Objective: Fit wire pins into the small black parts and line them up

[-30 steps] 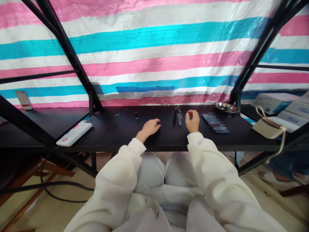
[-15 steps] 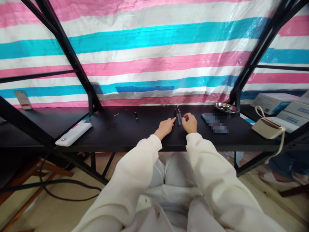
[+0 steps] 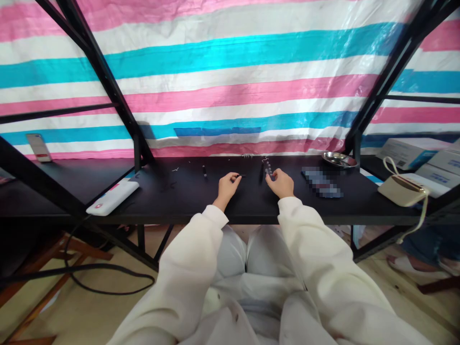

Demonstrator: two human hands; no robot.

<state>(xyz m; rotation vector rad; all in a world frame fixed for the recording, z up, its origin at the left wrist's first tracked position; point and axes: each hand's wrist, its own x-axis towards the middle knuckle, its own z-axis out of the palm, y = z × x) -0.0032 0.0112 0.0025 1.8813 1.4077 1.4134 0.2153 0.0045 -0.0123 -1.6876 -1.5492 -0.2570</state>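
Note:
My left hand (image 3: 227, 187) is closed in a pinch above the black table, with a short, thin dark piece (image 3: 242, 175) sticking out from its fingertips. To the right, my right hand (image 3: 282, 183) has its thumb and fingers bent together at the near end of a strip of small, clear round beads (image 3: 268, 167), hiding that end. Just left of the strip lies a slim black stick (image 3: 262, 172); its kind is too small to tell. A short black piece with pale ends (image 3: 204, 171) lies farther left, beyond my left hand.
White curly scraps (image 3: 247, 155) lie along the back edge. A phone-like blurred object (image 3: 321, 183) and a metal dish (image 3: 339, 160) are on the right, near a cream pouch (image 3: 402, 189) and boxes (image 3: 413, 152). A white device (image 3: 113, 199) lies left, by the black frame post (image 3: 138, 151).
My left hand has moved left, away from the strip, and now pinches a thin dark piece. My right hand has shifted slightly left, over the strip's near end.

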